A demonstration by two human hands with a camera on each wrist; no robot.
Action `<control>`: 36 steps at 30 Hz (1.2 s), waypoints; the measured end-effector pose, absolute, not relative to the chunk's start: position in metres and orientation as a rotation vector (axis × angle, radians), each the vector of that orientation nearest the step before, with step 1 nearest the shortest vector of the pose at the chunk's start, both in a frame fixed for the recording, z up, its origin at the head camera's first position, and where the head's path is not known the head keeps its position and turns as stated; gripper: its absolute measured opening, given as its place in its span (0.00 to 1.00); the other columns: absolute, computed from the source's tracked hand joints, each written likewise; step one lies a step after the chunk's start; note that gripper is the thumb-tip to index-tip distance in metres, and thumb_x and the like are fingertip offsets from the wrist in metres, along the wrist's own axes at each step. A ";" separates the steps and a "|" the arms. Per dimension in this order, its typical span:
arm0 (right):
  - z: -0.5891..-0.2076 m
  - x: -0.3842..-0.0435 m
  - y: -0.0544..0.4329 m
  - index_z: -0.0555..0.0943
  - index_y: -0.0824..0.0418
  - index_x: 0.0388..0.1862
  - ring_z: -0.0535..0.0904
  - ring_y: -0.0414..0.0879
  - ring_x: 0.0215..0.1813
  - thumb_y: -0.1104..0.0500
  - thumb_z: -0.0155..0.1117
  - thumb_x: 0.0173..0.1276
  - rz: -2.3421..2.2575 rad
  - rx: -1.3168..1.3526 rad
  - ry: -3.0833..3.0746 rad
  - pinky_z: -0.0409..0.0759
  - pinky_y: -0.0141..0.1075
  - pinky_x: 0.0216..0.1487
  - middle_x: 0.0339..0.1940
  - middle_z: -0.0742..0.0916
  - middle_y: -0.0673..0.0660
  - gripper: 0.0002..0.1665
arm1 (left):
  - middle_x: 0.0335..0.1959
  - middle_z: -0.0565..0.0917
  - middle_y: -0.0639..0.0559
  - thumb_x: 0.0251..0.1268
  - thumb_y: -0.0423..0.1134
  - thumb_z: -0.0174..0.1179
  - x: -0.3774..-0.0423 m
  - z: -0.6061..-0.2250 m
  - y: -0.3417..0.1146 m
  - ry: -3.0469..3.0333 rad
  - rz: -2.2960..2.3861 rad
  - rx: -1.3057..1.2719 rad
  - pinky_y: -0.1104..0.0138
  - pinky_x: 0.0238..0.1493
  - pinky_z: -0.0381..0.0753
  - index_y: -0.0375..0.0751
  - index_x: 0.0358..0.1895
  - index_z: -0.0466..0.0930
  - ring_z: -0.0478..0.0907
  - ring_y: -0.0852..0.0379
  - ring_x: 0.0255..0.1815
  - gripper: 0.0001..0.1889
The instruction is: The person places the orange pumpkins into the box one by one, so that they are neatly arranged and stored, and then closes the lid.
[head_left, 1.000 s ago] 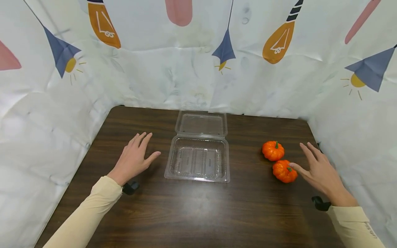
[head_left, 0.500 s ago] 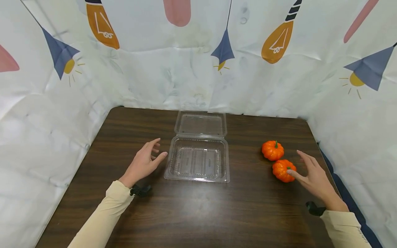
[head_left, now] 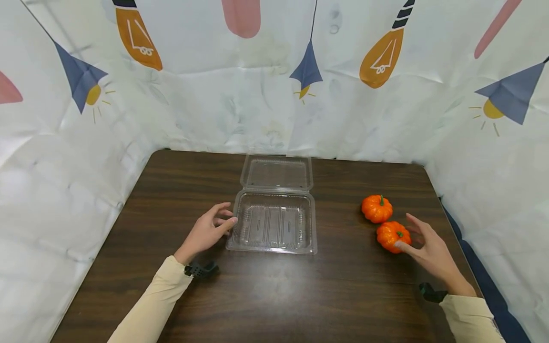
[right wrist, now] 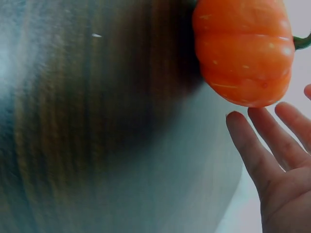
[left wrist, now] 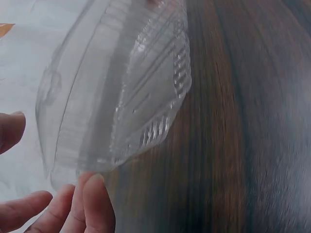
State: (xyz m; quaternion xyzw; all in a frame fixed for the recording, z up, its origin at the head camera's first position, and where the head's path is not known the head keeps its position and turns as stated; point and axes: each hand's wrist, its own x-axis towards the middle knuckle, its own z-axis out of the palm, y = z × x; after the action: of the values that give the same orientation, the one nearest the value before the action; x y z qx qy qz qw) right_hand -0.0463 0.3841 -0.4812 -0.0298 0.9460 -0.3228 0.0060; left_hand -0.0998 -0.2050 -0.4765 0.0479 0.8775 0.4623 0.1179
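Note:
A clear plastic clamshell container (head_left: 274,226) lies with its lid (head_left: 276,174) folded back on the dark table. My left hand (head_left: 205,233) is at the container's left edge, fingers loosely bent; in the left wrist view, its fingertips (left wrist: 98,199) come up to the rim while the thumb stays apart from the plastic. On the right are two small orange pumpkins. My right hand (head_left: 433,252) reaches around the nearer pumpkin (head_left: 392,237), thumb at its front and fingers (right wrist: 250,150) spread close beside it; whether they touch it I cannot tell. The farther pumpkin (head_left: 377,208) sits just behind.
A dark wood-grain table (head_left: 274,295) carries everything. White patterned cloth (head_left: 206,109) rises directly behind it and along both sides. Between the container and the pumpkins lies bare tabletop.
My left hand has moved right to the container's left edge, its fingers bending more. My right hand has come left and closer around the nearer pumpkin. Container and pumpkins stay put.

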 end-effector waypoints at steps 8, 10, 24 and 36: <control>-0.488 -0.043 0.384 0.61 0.61 0.81 0.62 0.09 0.58 0.48 0.78 0.64 -1.094 -0.077 2.927 0.65 0.05 0.51 0.75 0.74 0.70 0.54 | 0.58 0.82 0.35 0.77 0.46 0.60 -0.099 -0.479 -0.204 2.338 1.585 0.104 0.66 0.44 0.88 0.39 0.77 0.64 0.85 0.57 0.45 0.31; -0.488 -0.042 0.384 0.61 0.61 0.82 0.59 0.06 0.58 0.48 0.78 0.64 -1.109 -0.066 2.912 0.65 0.06 0.51 0.76 0.73 0.70 0.54 | 0.60 0.81 0.32 0.78 0.45 0.60 -0.099 -0.480 -0.204 2.278 1.632 0.101 0.67 0.44 0.88 0.37 0.77 0.63 0.85 0.55 0.47 0.31; -0.487 -0.033 0.385 0.60 0.59 0.82 0.59 0.07 0.59 0.48 0.81 0.61 -1.170 -0.034 2.844 0.68 0.07 0.51 0.77 0.72 0.70 0.57 | 0.50 0.82 0.45 0.78 0.38 0.59 -0.100 -0.484 -0.207 2.059 1.814 0.046 0.69 0.45 0.88 0.34 0.76 0.64 0.83 0.62 0.43 0.29; -0.497 -0.033 0.387 0.66 0.58 0.79 0.61 0.08 0.57 0.48 0.80 0.62 -1.200 -0.014 2.838 0.71 0.08 0.51 0.74 0.73 0.71 0.51 | 0.48 0.83 0.57 0.77 0.37 0.59 -0.100 -0.486 -0.211 1.900 1.878 0.037 0.71 0.47 0.87 0.33 0.79 0.59 0.84 0.64 0.44 0.32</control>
State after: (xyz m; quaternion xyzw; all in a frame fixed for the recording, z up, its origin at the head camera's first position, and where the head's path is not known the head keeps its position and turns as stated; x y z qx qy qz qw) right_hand -0.0325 0.3865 -0.4967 -0.0045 0.9207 -0.3891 0.0302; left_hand -0.0998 -0.2108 -0.4862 0.0135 0.6917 0.6836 0.2326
